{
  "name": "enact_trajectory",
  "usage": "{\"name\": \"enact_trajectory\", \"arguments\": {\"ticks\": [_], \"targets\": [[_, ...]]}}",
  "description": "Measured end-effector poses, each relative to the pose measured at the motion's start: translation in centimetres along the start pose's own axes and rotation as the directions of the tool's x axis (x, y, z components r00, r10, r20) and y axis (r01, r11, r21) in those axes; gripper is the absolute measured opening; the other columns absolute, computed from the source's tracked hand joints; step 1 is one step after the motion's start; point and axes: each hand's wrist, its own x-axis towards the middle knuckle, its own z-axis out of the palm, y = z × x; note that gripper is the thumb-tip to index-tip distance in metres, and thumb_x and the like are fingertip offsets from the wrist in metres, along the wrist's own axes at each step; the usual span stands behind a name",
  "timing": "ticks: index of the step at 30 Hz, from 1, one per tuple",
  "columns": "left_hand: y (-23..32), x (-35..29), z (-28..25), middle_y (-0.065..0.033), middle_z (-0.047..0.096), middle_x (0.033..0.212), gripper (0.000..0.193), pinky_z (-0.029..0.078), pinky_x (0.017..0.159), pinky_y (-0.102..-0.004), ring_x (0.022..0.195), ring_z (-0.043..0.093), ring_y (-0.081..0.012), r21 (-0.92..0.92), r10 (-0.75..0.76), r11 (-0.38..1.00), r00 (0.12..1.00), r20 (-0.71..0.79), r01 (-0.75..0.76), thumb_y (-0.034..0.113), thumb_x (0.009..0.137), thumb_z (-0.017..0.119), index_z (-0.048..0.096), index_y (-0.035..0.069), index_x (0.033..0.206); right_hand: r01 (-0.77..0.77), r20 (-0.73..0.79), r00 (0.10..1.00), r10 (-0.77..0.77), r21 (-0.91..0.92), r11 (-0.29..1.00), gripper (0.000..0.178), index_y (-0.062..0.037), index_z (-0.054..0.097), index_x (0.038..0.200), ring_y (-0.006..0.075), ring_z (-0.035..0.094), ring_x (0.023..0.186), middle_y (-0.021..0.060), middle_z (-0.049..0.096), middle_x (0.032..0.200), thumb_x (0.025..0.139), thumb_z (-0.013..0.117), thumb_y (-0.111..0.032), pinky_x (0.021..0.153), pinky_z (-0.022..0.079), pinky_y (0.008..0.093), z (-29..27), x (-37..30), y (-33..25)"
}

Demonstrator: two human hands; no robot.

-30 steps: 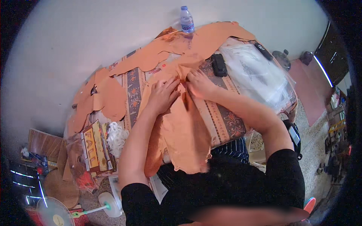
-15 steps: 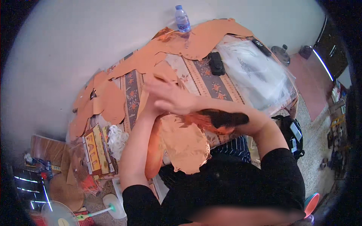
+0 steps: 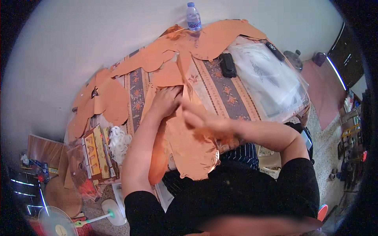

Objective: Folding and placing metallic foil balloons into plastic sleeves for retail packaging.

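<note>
A copper-orange, shiny foil-like cut-out [image 3: 191, 151] with a wavy edge hangs over the near table edge toward my lap. At its far end my left hand [image 3: 168, 103] has its fingers curled down against the material, by the edge of another orange flap [image 3: 169, 76]; its fingertips are partly hidden. My right hand [image 3: 204, 121] is just to the right, over the same cut-out, somewhat blurred, with fingers stretched toward the left hand. More orange cut-outs [image 3: 145, 59] run in a connected strip along the far side of the table.
A patterned tablecloth [image 3: 230, 94] covers the table. A water bottle [image 3: 193, 17] stands at the back by the wall. A black case [image 3: 227, 65] and clear plastic sheets [image 3: 264, 78] lie at right. Printed cards [image 3: 96, 151] and white ribbon [image 3: 119, 142] sit at left, above a fan [image 3: 59, 226].
My right hand has pulled back to the right from across the left wrist. The left hand shows with curled fingers, and the orange material between the hands now stands up in a fold.
</note>
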Motion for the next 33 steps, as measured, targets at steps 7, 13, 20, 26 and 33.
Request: {"name": "enact_trajectory", "arguments": {"ticks": [7, 13, 20, 26, 33], "targets": [[1.9, 0.7, -1.9, -0.0128, 0.051, 0.131, 0.042, 0.027, 0.105, -0.0442, 0.123, 0.044, -0.0315, -0.081, -0.031, 0.996, 0.996, 0.084, 0.038, 0.032, 0.094, 0.045, 0.049, 0.009, 0.129, 0.248, 0.213, 0.961, -0.175, -0.387, 0.888, 0.051, -0.0009, 0.03, 0.142, 0.0291, 0.038, 0.132, 0.0194, 0.038, 0.141, 0.1, 0.039, -0.029, 0.108, 0.03, 0.0349, -5.4, -0.1, -1.6], [0.9, 0.7, -0.7, -0.0117, 0.053, 0.129, 0.041, 0.031, 0.103, -0.0423, 0.121, 0.046, -0.0308, -0.093, -0.004, 0.996, 1.0, -0.018, 0.002, 0.035, 0.095, 0.043, 0.051, 0.01, 0.127, 0.04, -0.123, 0.957, -0.262, -0.84, 0.541, 0.059, 0.0, 0.03, 0.141, 0.0354, 0.033, 0.134, 0.0253, 0.034, 0.142, 0.094, 0.048, -0.03, 0.11, 0.027, 0.0415, -5.4, -0.1, 2.1], [1.0, 0.5, -0.4, -0.0133, 0.053, 0.129, 0.041, 0.031, 0.105, -0.0412, 0.123, 0.045, -0.0301, -0.057, -0.024, 0.998, 1.0, 0.007, 0.024, 0.031, 0.095, 0.041, 0.052, 0.005, 0.125, 0.08, 0.061, 0.995, -0.08, -0.964, 0.253, 0.072, 0.0044, 0.023, 0.143, 0.039, 0.014, 0.141, 0.0269, 0.023, 0.148, 0.094, 0.045, -0.044, 0.115, 0.009, 0.0472, -1.2, -0.1, 2.8], [-0.9, 0.1, 1.4, -0.0127, 0.053, 0.129, 0.041, 0.029, 0.105, -0.0432, 0.123, 0.044, -0.0321, 0.018, 0.143, 0.99, 0.984, -0.108, -0.142, 0.032, 0.095, 0.043, 0.053, 0.007, 0.125, 0.282, 0.196, 0.959, -0.203, -0.641, 0.714, 0.063, 0.0035, 0.028, 0.141, 0.0399, 0.019, 0.139, 0.0254, 0.027, 0.147, 0.094, 0.049, -0.033, 0.114, 0.016, 0.0442, -1.7, 0.3, 0.0], [1.1, 0.3, -0.9, -0.0109, 0.053, 0.13, 0.042, 0.03, 0.103, -0.044, 0.121, 0.046, -0.0309, -0.043, -0.031, 0.999, 0.999, -0.022, 0.03, 0.035, 0.095, 0.044, 0.051, 0.01, 0.128, 0.177, 0.168, 0.982, -0.091, -0.978, 0.106, 0.06, 0.0002, 0.035, 0.139, 0.0336, 0.024, 0.139, 0.0229, 0.031, 0.146, 0.09, 0.056, -0.027, 0.114, 0.016, 0.0469, -7.2, -1.6, -0.7]]}}
